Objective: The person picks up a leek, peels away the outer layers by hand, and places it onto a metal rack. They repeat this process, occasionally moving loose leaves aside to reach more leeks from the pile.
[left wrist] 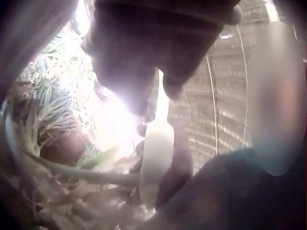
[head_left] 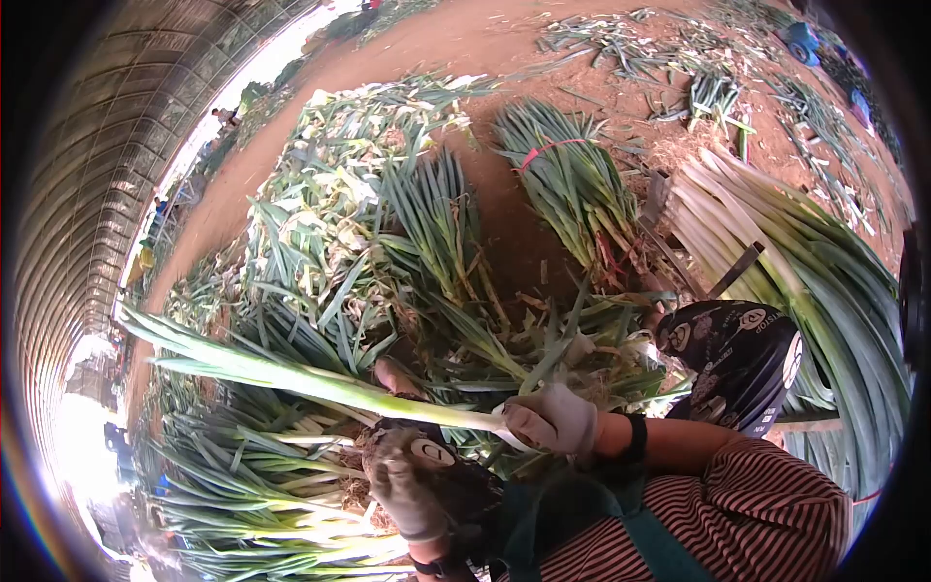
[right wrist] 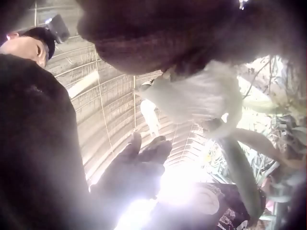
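A long green onion [head_left: 291, 373] is held out across the person's front, its pale end gripped in the curled fingers of the gloved right hand [head_left: 555, 419], apparently so that the leaves are left free on the far left side. The gloved left hand [head_left: 405, 490] is raised just below the stalk; as it is blurred and poorly lit in the wrist views, whether anything is pinched there cannot be told. The pile of onions [head_left: 242, 485] is laid beside the left leg with pale ends turned inward, probably so that they can be reached easily. On the right, the pale-stemmed stack [head_left: 795, 257] is lined up lengthwise beside metal bars [head_left: 739, 270], seemingly to be kept straight and apart from the leaf litter [head_left: 325, 184].
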Action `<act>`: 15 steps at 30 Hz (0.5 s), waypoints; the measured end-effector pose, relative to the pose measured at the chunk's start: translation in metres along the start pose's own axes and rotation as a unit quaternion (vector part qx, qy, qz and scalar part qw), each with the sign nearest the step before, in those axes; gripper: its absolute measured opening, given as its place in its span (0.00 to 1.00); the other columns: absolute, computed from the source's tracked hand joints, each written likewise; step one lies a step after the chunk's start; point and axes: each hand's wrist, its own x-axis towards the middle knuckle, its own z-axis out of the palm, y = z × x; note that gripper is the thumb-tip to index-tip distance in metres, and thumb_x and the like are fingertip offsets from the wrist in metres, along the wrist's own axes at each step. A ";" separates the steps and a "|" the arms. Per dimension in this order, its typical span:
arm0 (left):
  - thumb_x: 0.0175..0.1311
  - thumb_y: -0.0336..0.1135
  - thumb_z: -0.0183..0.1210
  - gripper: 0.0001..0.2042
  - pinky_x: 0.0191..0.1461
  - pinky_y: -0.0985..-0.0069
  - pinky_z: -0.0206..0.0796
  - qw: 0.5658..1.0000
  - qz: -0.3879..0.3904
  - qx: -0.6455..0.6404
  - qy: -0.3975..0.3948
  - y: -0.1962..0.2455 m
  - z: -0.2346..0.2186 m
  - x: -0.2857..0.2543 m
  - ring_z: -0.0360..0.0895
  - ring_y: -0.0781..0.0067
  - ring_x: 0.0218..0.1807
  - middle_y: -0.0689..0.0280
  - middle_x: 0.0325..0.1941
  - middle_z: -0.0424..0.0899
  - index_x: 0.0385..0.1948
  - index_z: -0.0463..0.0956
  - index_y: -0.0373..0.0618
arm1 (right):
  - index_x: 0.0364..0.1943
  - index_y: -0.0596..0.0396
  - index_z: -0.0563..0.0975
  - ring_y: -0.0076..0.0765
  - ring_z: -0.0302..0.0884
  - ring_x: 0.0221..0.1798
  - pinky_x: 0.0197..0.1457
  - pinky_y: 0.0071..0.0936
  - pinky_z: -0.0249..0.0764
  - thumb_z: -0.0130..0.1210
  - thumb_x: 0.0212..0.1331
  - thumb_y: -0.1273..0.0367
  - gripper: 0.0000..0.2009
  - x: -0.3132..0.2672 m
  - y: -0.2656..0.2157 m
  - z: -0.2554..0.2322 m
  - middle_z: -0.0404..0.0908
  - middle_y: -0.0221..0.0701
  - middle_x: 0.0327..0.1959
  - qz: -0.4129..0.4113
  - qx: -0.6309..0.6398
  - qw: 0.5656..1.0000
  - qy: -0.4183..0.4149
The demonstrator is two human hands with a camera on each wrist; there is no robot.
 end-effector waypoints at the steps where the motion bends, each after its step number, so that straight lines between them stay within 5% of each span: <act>1: 0.65 0.43 0.57 0.16 0.26 0.86 0.60 1.000 0.008 -0.028 0.005 0.010 -0.001 0.007 0.69 0.83 0.21 0.68 0.22 0.78 0.42 0.77 0.36 | 0.37 0.55 0.80 0.47 0.78 0.25 0.31 0.35 0.73 0.41 0.70 0.54 0.21 0.000 0.001 0.003 0.77 0.38 0.21 0.009 0.023 0.999 -0.022; 4: 0.63 0.37 0.60 0.11 0.27 0.85 0.62 0.983 -0.082 -0.125 0.102 0.033 0.022 0.015 0.70 0.81 0.22 0.68 0.22 0.78 0.38 0.77 0.39 | 0.37 0.55 0.80 0.41 0.77 0.24 0.31 0.33 0.72 0.42 0.70 0.53 0.21 -0.004 0.005 0.016 0.76 0.36 0.20 0.037 0.067 0.995 -0.065; 8: 0.62 0.28 0.58 0.02 0.25 0.83 0.64 0.957 -0.092 -0.235 0.144 0.038 0.037 0.013 0.70 0.78 0.19 0.66 0.21 0.78 0.30 0.76 0.43 | 0.36 0.57 0.79 0.35 0.75 0.24 0.33 0.30 0.71 0.41 0.70 0.52 0.23 -0.006 0.010 0.023 0.76 0.35 0.20 0.022 0.101 0.992 -0.067; 13: 0.62 0.27 0.59 0.06 0.24 0.81 0.63 0.983 -0.133 -0.120 -0.030 0.016 0.032 -0.001 0.71 0.76 0.19 0.64 0.17 0.77 0.24 0.76 0.42 | 0.35 0.59 0.79 0.25 0.71 0.27 0.33 0.26 0.68 0.42 0.71 0.49 0.25 -0.004 0.015 0.017 0.75 0.28 0.22 0.099 0.225 0.961 -0.129; 15: 0.61 0.28 0.60 0.04 0.24 0.81 0.62 0.966 -0.169 0.127 -0.147 0.026 0.038 -0.011 0.72 0.76 0.19 0.66 0.17 0.77 0.28 0.80 0.39 | 0.39 0.59 0.79 0.21 0.70 0.31 0.36 0.25 0.67 0.44 0.71 0.51 0.24 -0.003 0.015 0.011 0.76 0.27 0.26 0.133 0.264 0.945 -0.143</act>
